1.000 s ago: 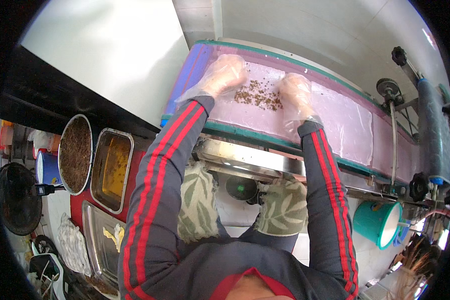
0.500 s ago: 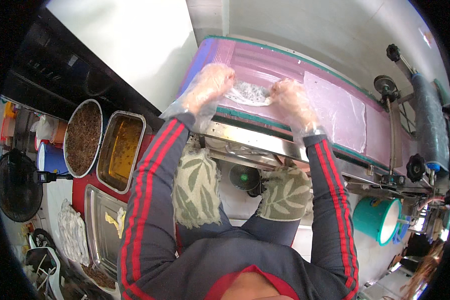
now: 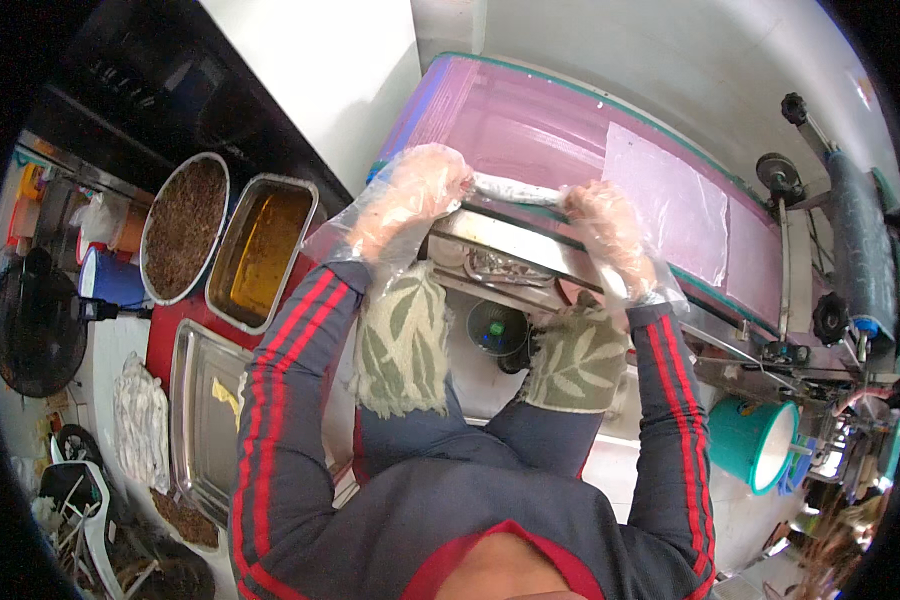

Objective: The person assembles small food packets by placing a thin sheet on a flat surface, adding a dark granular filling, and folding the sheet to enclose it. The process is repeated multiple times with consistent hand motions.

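A thin white roll (image 3: 515,189) with dark specks is stretched between my hands, at the near edge of a pink belt (image 3: 530,115). My left hand (image 3: 422,192), in a loose clear plastic glove, is closed on the roll's left end. Its right end is in the closed fingers of my right hand (image 3: 608,222), gloved the same way. To the right of that hand, a thin translucent white sheet (image 3: 667,205) lies flat on the belt.
To the left are a round bowl of brown crumbly filling (image 3: 183,228), a rectangular tray of yellow oil (image 3: 260,250) and a metal tray (image 3: 208,410). White rolls (image 3: 140,410) lie beyond. A roller (image 3: 862,235) crosses the belt's right end; a teal bucket (image 3: 755,442) stands below.
The wide speckled white piece between my hands has become a narrow roll. Both hands have come closer to the belt's near edge with it. The whole view has shifted slightly.
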`<state>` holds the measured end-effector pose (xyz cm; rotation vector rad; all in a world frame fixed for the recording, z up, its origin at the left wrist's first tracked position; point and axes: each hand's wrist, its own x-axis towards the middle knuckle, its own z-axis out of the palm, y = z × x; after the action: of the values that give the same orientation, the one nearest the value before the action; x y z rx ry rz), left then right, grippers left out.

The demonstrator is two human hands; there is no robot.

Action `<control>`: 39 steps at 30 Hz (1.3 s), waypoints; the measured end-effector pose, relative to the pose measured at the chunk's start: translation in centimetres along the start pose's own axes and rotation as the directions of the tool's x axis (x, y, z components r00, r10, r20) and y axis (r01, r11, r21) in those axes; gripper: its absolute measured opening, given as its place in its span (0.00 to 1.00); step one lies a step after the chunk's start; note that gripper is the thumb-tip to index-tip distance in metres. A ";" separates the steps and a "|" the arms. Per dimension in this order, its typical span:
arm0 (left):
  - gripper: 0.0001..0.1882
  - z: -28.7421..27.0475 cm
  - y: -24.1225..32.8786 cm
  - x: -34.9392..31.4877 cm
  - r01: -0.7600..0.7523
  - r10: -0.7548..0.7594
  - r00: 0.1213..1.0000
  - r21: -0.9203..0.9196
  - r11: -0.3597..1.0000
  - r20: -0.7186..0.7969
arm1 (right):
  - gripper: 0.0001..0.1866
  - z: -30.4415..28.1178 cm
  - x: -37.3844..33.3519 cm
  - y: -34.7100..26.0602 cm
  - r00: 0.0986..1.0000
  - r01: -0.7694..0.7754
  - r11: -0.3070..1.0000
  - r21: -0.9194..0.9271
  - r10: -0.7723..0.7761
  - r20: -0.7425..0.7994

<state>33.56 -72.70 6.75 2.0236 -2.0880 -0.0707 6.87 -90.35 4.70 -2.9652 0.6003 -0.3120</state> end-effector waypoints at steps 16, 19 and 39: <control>0.13 -7.3 -2.2 -19.5 0.490 -0.574 0.720 -0.301 0.818 -0.389 | 0.12 -5.0 -5.8 -2.6 0.953 -0.013 0.907 0.420 0.139 -0.270; 0.11 -6.8 -1.4 -15.0 0.573 -0.584 0.671 -0.181 0.800 -0.457 | 0.13 -5.0 -5.0 -2.7 0.934 -0.105 0.940 0.325 0.206 -0.292; 0.17 -5.2 -4.8 -0.4 0.070 -0.108 0.986 0.267 0.961 0.129 | 0.08 -0.5 4.0 -5.9 0.971 0.151 0.985 0.084 -0.131 -0.202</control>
<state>39.30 -71.83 10.78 2.3298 -2.1907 0.0501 12.60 -86.58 6.72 -2.9070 0.3790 -0.6333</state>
